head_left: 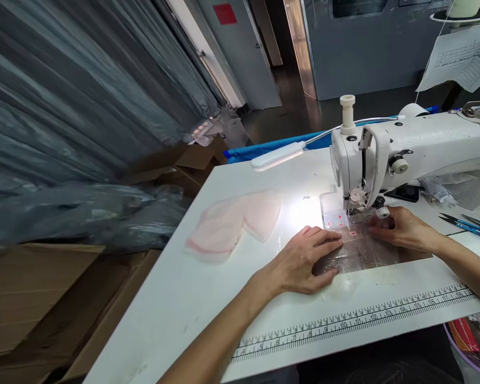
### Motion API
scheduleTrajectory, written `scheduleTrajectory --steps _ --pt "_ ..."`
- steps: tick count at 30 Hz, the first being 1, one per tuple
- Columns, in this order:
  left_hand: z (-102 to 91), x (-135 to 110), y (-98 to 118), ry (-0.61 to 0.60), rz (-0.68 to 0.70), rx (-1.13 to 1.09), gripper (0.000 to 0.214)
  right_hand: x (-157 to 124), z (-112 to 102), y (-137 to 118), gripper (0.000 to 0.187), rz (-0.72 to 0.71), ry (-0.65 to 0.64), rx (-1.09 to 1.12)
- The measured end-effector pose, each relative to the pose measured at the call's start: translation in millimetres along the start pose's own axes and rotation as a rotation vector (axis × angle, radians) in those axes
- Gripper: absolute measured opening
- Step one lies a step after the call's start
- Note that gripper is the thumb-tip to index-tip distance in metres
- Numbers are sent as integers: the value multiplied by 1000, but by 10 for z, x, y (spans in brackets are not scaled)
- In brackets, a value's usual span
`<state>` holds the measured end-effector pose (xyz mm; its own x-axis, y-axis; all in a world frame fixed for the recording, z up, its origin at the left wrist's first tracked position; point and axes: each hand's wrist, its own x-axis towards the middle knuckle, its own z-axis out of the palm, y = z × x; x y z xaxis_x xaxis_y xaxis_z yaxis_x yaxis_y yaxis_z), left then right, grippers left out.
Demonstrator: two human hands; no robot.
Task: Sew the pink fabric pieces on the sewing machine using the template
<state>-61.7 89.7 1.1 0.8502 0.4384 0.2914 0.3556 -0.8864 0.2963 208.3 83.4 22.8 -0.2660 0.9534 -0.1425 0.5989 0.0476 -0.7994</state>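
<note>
A white sewing machine (368, 160) stands at the right of the white table. My left hand (304, 261) lies flat with its fingers spread, fingertips on the left edge of the shiny machine bed plate (356, 253). My right hand (404, 229) is just right of the needle and presser foot (350, 210), its fingers bent together. What those fingertips hold, if anything, is hidden. Small red marks (352, 233) show on the plate below the needle. To the left of the machine, a blurred pale pink fabric piece (236, 221) rests on the table.
A white lamp (278, 154) lights the needle area. Blue-handled snips (470, 226) lie at the right. A printed ruler (352, 322) runs along the front edge. Cardboard boxes (36, 288) stand left of the table, and a bin (470, 341) is below its right front.
</note>
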Motion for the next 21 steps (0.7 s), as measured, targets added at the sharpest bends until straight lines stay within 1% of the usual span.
scheduleTrajectory --steps 3,5,7,9,10,12,13,14,15,16,19,20,21 --pt "-8 -22 11 56 2 -27 46 -1 66 -4 22 -3 -39 108" --pt "-30 -19 46 114 -74 -93 44 3 131 -56 20 51 -77 199" --pt "-76 -14 94 133 -235 -256 44 22 216 -161 17 135 -98 291" --pt "-134 -9 143 93 -415 -494 48 54 309 -290 15 194 -124 388" --pt "-158 -7 165 63 -501 -613 50 72 351 -348 16 195 -159 448" --pt "-178 -5 196 23 -663 -774 53 107 405 -418 19 140 -272 555" --pt "-168 -5 202 15 -736 -805 55 120 413 -420 20 101 -320 580" --pt "-144 -4 201 18 -795 -805 57 130 406 -399 22 62 -339 561" --pt "-106 -4 192 37 -832 -778 58 135 387 -356 23 26 -317 479" --pt "-59 -2 177 78 -847 -729 58 137 358 -297 25 -10 -255 339" --pt "86 16 118 249 -833 -540 49 130 257 -97 30 -166 -12 -251" --pt "120 26 102 290 -828 -487 46 127 234 -42 33 -238 29 -421" --pt "142 35 91 312 -824 -447 45 126 221 3 36 -313 44 -552"
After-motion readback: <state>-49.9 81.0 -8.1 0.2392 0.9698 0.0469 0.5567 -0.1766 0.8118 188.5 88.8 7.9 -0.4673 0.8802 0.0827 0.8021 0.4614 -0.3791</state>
